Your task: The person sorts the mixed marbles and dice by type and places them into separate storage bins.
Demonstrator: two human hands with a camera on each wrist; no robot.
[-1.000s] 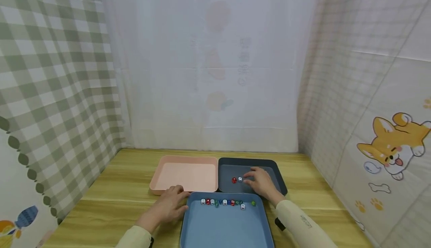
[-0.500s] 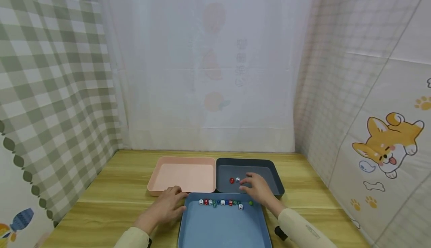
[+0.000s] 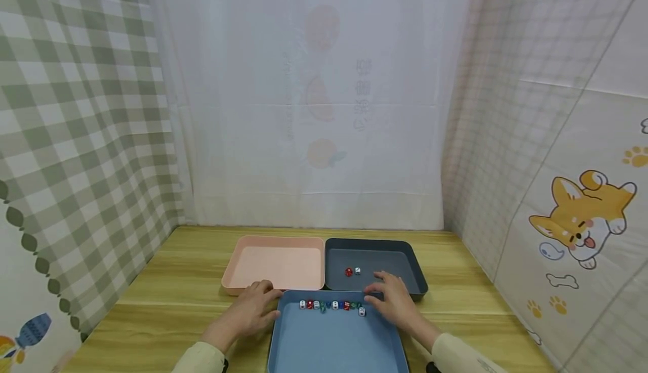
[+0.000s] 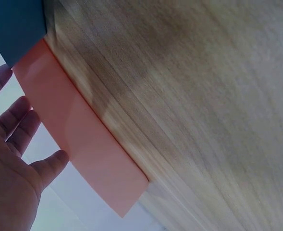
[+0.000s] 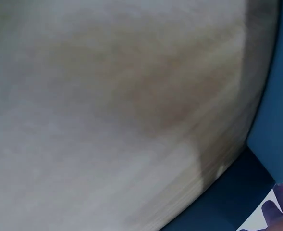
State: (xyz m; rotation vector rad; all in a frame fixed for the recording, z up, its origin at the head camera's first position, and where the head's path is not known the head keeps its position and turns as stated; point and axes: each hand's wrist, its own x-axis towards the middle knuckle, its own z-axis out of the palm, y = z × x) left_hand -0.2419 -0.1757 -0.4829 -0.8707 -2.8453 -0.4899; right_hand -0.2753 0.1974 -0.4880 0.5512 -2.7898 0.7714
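My left hand [image 3: 251,309] lies with loosely bent fingers at the upper left corner of the blue tray [image 3: 336,339]. In the left wrist view, its spread fingers [image 4: 52,166] reach the rim of the pink tray [image 4: 83,130]. My right hand [image 3: 396,300] hovers over the blue tray's upper right corner, thumb and fingers parted and curved. Near its thumb are a white die [image 3: 361,311] and a row of small coloured dice [image 3: 335,305]. Beyond, a red die [image 3: 349,272] and a white die [image 3: 358,270] sit in the dark tray [image 3: 390,257].
The pink and dark trays stand side by side behind the blue one on the wooden table [image 3: 167,300]. A white curtain [image 3: 253,136] hangs at the back. Checked cloth [image 3: 101,108] closes the left side, and a dog-print cloth [image 3: 531,165] the right.
My right hand has drawn back from beside the dice in the dark tray to the blue tray's corner, now covering where a green die lay. My left hand stays in place.
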